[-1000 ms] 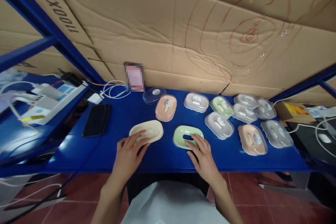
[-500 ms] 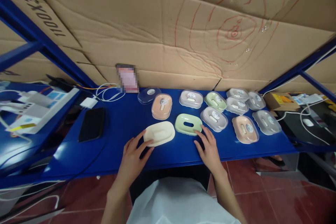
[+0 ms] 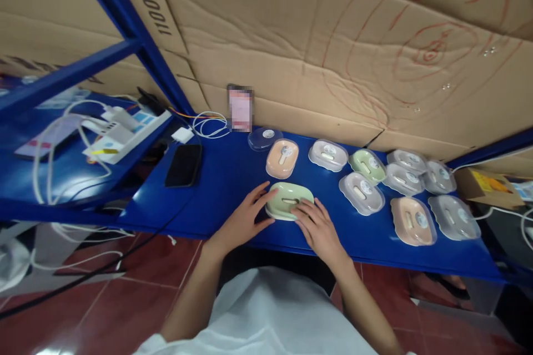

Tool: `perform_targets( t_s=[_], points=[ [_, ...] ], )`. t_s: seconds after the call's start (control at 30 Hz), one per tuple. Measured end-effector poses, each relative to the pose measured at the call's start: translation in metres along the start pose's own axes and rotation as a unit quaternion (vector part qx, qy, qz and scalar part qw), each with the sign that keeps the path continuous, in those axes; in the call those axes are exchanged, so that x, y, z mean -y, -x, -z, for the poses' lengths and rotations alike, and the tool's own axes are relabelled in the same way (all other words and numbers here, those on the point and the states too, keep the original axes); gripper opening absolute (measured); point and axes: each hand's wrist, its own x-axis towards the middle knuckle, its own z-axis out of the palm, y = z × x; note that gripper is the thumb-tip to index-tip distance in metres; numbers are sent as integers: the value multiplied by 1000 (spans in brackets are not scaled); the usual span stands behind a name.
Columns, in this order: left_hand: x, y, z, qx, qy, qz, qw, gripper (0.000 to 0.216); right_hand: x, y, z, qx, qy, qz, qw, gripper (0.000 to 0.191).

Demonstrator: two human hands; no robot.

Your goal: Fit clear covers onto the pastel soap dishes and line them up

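A pale green soap dish (image 3: 290, 198) with a slot in its middle lies on the blue shelf (image 3: 233, 177), near the front edge. A cream rim shows under its near side. My left hand (image 3: 245, 221) clasps the dish's left end, one finger along the far side and the thumb at the near side. My right hand (image 3: 318, 230) lies with its fingers stretched flat on the dish's near right rim.
Several lidded soap dishes in peach (image 3: 282, 158), clear (image 3: 328, 155) and green (image 3: 366, 166) stand behind and to the right. A black phone (image 3: 184, 165), a white charger with cables (image 3: 182, 135) and a power strip (image 3: 127, 133) lie to the left. A cardboard wall (image 3: 316, 66) backs the shelf.
The cream dish and the green part, apart a second ago, have come together into one stack under both hands. The view has swung, so everything sits further right.
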Motion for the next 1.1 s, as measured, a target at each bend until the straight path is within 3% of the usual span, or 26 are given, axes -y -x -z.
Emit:
perform_targets(
  t_s=[0.07,0.17,0.27,0.33,0.43,0.57,0.67,0.73,0.83,0.93,1.0,1.1],
  points=[
    [8,-16,18,2,-17,-19,1000,60,-6,6,3,4,22,-11,1000,52],
    [24,-61,38,-46,-102,-22,993,48,-12,16,9,0,29,-20,999,56],
    [41,-108,43,-37,-199,47,978,57,-11,25,10,-18,20,-43,999,51],
    [51,-121,41,-19,-226,79,971,57,-8,30,9,-35,9,-65,997,45],
    [56,-103,36,-23,-237,101,966,48,-6,36,6,-64,-15,-88,994,35],
    [52,-32,33,-64,-245,137,958,40,-9,41,4,-86,-52,-104,989,30],
    [53,13,30,-137,-175,125,967,31,-10,39,1,-98,-65,-132,984,25],
    [53,27,26,-174,-132,109,970,20,-10,34,0,-97,-74,-149,981,25],
    [43,23,17,-230,-79,100,965,15,-7,20,-3,-80,-87,-158,980,37],
    [19,7,1,-260,-13,68,963,15,-1,4,-8,-73,-97,-168,978,66],
    [-1,-2,-12,-219,13,12,976,13,4,-3,-12,-69,-103,-155,980,80],
    [-21,-10,-28,-152,-6,-50,987,8,4,-5,-15,-55,-88,-120,987,75]
  ],
)
